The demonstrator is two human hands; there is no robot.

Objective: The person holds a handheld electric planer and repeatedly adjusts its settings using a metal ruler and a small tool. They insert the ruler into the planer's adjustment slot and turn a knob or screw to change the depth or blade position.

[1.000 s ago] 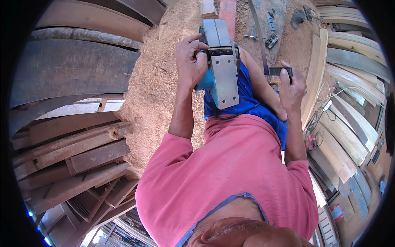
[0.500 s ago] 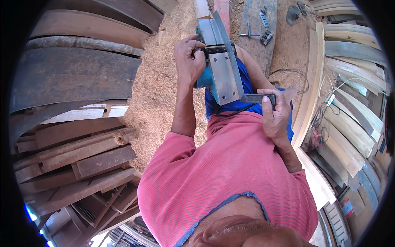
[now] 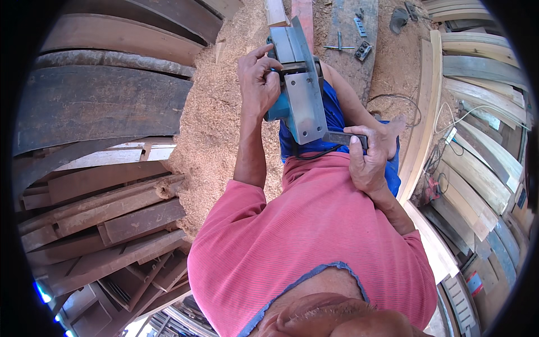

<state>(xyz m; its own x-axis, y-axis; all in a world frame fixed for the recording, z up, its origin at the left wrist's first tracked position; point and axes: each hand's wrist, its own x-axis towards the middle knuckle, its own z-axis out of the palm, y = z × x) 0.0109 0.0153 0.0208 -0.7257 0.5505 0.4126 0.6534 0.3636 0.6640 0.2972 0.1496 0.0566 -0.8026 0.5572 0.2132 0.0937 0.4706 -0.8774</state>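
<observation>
An electric hand planer, teal with a grey metal sole, lies sole up over my lap. My left hand is closed on its left side, fingers curled at the cutter drum in the gap between the two sole plates. Between thumb and fingers of my right hand is a dark flat bar. The bar's left end meets the planer's rear lower corner; whether it touches or passes beneath cannot be made out. A black cord runs below the planer.
A worn board ahead carries a T-handled tool, a small dark block and a bluish metal piece. Wood shavings cover the floor. Stacked planks stand left, more boards right, with loose cables.
My right hand has shifted a little left and down with the bar, whose end sits closer in at the planer. The cutter drum looks turned, its gap darker. My left hand stays on the planer.
</observation>
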